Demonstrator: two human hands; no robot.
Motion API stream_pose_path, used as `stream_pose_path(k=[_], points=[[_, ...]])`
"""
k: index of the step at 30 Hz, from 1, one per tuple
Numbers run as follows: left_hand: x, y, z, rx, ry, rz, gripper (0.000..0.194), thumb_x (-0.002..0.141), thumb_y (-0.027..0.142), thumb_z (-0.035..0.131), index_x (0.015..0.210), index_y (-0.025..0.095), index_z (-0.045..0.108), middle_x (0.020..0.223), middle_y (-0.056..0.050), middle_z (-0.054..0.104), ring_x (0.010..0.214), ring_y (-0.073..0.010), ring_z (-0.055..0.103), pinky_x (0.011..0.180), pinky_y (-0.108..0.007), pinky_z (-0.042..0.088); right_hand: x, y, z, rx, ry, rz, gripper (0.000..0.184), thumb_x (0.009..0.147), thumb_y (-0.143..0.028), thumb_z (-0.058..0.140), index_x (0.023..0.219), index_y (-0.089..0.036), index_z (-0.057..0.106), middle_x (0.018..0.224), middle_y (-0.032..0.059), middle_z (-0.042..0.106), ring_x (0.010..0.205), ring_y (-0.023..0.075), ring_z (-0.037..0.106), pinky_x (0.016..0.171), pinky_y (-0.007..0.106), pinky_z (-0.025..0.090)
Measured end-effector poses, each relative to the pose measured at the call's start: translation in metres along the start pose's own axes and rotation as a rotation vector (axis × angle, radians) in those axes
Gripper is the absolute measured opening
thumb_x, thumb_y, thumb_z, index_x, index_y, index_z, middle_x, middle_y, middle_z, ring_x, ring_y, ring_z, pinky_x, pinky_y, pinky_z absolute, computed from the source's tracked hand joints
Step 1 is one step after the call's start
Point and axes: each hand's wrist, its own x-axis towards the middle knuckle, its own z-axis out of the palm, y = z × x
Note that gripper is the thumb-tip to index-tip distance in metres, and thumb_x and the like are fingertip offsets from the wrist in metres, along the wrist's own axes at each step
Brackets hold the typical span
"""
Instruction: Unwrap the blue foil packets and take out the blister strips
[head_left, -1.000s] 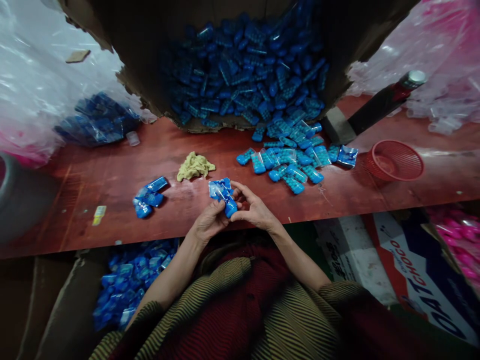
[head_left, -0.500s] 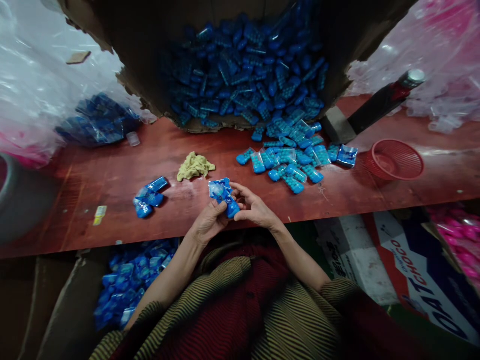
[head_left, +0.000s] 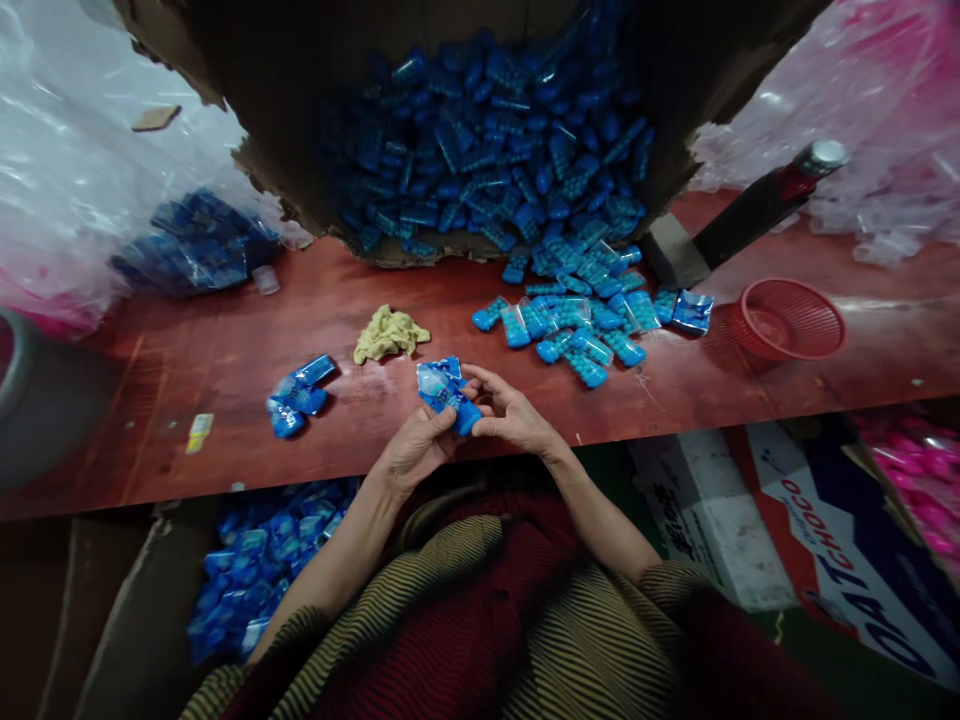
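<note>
Both my hands meet at the near edge of a red table [head_left: 225, 340]. My left hand [head_left: 414, 447] and my right hand [head_left: 510, 412] are closed together on a small bunch of blue packets in clear wrap [head_left: 445, 391]. A loose spread of the same blue packets [head_left: 585, 315] lies on the table beyond my right hand. It spills from a big torn cardboard box [head_left: 255, 80] full of blue packets [head_left: 502, 130]. A small cluster of blue packets [head_left: 296, 394] lies left of my left hand.
A yellow rag [head_left: 388, 333] lies behind the held bunch. A red plastic basket [head_left: 789, 320] and a dark bottle [head_left: 757, 203] are at the right. A clear bag of blue packets [head_left: 199, 240] is at the left. Below the table, a carton of blue packets [head_left: 255, 565] stands left and printed cartons [head_left: 832, 545] right.
The fingers of both hands have shifted slightly on the bunch of blue packets; the hands stay in the same spot.
</note>
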Motion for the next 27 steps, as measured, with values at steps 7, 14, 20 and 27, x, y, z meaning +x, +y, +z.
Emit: stream_pose_path(k=[7, 14, 20, 27], points=[[0.003, -0.011, -0.001, -0.023, 0.040, 0.039, 0.046, 0.058, 0.034, 0.082, 0.096, 0.013, 0.067, 0.082, -0.005, 0.071, 0.078, -0.0179, 0.067, 0.079, -0.027, 0.053, -0.002, -0.003, 0.005, -0.060, 0.036, 0.015, 0.076, 0.061, -0.025, 0.077, 0.130, -0.030, 0.046, 0.100, -0.0012, 0.047, 0.077, 0.0089, 0.044, 0.071, 0.021, 0.042], [-0.001, -0.010, 0.004, 0.003, 0.028, 0.003, 0.042, 0.066, 0.030, 0.078, 0.101, 0.011, 0.064, 0.083, -0.007, 0.070, 0.084, -0.0200, 0.066, 0.085, -0.032, 0.050, -0.004, 0.003, 0.001, -0.051, 0.060, -0.006, 0.076, 0.059, -0.032, 0.080, 0.128, -0.028, 0.048, 0.099, -0.0008, 0.045, 0.078, 0.0093, 0.044, 0.070, 0.021, 0.041], [-0.002, -0.012, 0.002, -0.049, -0.031, -0.003, 0.039, 0.070, 0.026, 0.075, 0.103, 0.012, 0.061, 0.083, -0.006, 0.070, 0.084, -0.0184, 0.066, 0.085, -0.030, 0.050, -0.005, 0.003, 0.003, 0.007, 0.069, 0.011, 0.082, 0.052, -0.038, 0.084, 0.126, -0.028, 0.049, 0.099, -0.0018, 0.044, 0.074, 0.0072, 0.045, 0.070, 0.020, 0.041], [0.001, -0.019, 0.005, -0.095, -0.007, 0.036, 0.036, 0.068, 0.027, 0.077, 0.098, 0.012, 0.064, 0.079, -0.004, 0.070, 0.079, -0.0156, 0.066, 0.078, -0.024, 0.052, -0.008, 0.000, 0.004, 0.005, 0.086, 0.031, 0.078, 0.056, -0.034, 0.081, 0.127, -0.027, 0.049, 0.100, -0.0014, 0.046, 0.072, 0.0065, 0.045, 0.066, 0.019, 0.041]])
